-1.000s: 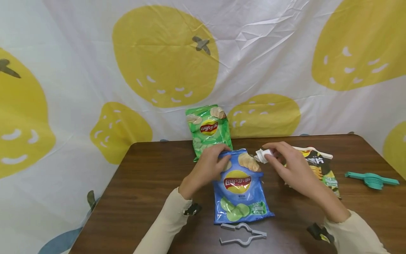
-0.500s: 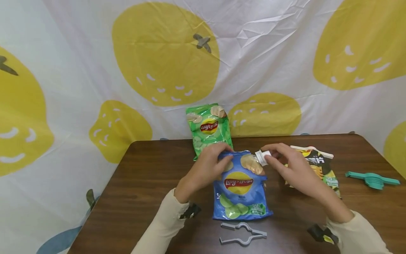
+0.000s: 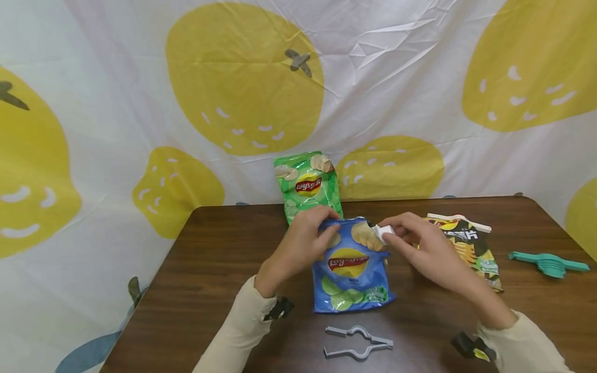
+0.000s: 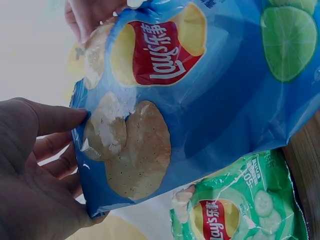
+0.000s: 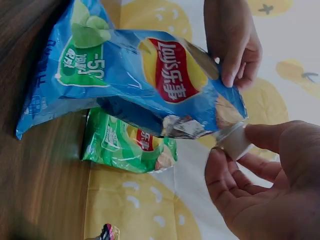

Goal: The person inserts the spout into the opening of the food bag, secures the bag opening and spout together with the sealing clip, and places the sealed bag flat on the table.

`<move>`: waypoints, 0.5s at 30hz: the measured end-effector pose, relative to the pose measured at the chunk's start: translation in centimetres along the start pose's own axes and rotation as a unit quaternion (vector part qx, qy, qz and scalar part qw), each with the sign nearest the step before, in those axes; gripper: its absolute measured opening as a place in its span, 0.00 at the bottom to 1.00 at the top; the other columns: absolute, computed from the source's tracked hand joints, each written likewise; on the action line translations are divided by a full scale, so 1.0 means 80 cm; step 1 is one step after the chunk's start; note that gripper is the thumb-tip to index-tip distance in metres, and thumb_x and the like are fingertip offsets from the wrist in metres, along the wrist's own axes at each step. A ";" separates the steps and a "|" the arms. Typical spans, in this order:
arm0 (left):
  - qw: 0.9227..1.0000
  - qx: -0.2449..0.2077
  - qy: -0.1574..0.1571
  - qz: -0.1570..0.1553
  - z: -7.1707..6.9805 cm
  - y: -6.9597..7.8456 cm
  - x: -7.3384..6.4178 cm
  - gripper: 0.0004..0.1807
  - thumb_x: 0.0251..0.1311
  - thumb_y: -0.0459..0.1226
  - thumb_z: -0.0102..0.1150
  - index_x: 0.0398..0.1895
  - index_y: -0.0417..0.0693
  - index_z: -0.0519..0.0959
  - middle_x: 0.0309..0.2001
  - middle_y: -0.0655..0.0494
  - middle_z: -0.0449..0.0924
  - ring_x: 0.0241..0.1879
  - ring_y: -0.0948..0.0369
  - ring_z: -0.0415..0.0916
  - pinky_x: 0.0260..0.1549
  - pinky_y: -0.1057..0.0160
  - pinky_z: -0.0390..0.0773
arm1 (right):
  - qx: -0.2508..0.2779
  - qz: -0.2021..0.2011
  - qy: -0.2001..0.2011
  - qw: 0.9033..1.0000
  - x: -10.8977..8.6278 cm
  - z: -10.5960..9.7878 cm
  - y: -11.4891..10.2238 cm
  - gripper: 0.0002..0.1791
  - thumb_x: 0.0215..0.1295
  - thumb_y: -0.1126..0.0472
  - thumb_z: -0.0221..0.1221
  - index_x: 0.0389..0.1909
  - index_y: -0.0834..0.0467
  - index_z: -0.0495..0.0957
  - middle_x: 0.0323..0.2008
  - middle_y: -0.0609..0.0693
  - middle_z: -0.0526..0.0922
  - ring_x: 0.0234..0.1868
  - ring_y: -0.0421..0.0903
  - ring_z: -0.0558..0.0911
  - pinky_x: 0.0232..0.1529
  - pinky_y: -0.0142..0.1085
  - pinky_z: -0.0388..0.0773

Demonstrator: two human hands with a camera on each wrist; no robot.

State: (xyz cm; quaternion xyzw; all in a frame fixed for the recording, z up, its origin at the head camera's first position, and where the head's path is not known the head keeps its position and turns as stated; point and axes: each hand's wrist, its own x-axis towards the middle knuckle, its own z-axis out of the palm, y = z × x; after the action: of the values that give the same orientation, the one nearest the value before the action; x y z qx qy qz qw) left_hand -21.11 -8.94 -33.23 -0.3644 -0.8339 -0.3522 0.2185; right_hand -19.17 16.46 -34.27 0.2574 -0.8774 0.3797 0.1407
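Note:
A blue bag of potato chips (image 3: 352, 290) hangs upright over the table. My left hand (image 3: 304, 239) pinches its top left edge, thumb in front, as the left wrist view also shows. With thumb and fingertips my right hand (image 3: 431, 254) holds a small white cap with a clear collar (image 5: 234, 142) at the bag's top right corner. In the right wrist view the cap touches that corner; whether it is fixed on is unclear. A torn silvery opening (image 5: 185, 127) shows along the bag's side there.
A green chip bag (image 3: 310, 184) stands behind, against the patterned cloth. To the right lie a black chip bag (image 3: 466, 248) with a white strip clip (image 3: 459, 221) along its top and a teal hinged tool (image 3: 550, 264). A grey hinged tool (image 3: 359, 342) lies in front.
The blue bag's lower end has risen away from the grey tool. My right hand has brought the white cap slightly left and down, against the bag's corner. The left hand keeps its hold.

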 end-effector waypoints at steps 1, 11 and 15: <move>1.000 0.005 0.001 0.001 0.000 0.000 0.000 0.04 0.57 0.34 0.55 0.35 0.45 0.77 0.35 0.59 0.77 0.34 0.69 0.72 0.37 0.70 0.73 | -0.003 -0.008 0.003 1.000 0.000 0.001 -0.001 0.10 0.61 0.51 0.55 0.44 0.42 0.75 0.36 0.36 0.77 0.32 0.34 0.79 0.30 0.31 0.75; 0.999 0.038 0.006 0.003 0.004 0.001 0.000 0.04 0.56 0.34 0.56 0.34 0.46 0.77 0.33 0.59 0.77 0.32 0.70 0.72 0.34 0.73 0.72 | 0.047 -0.018 0.013 0.999 -0.003 0.014 -0.005 0.12 0.64 0.57 0.51 0.48 0.44 0.73 0.37 0.38 0.80 0.34 0.35 0.79 0.32 0.29 0.75; 0.999 0.047 0.011 0.003 0.004 0.002 0.001 0.03 0.56 0.35 0.56 0.33 0.47 0.77 0.33 0.60 0.77 0.32 0.70 0.72 0.33 0.73 0.72 | 0.091 -0.023 0.033 0.995 -0.005 0.013 -0.026 0.13 0.64 0.62 0.52 0.48 0.50 0.74 0.38 0.43 0.80 0.32 0.39 0.79 0.31 0.29 0.75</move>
State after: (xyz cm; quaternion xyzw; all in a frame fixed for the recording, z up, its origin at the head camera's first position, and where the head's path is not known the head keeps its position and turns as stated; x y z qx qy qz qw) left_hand -21.05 -8.61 -33.31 -0.3528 -0.8457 -0.3163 0.2454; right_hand -17.70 14.62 -33.93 0.2764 -0.8278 0.4633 0.1538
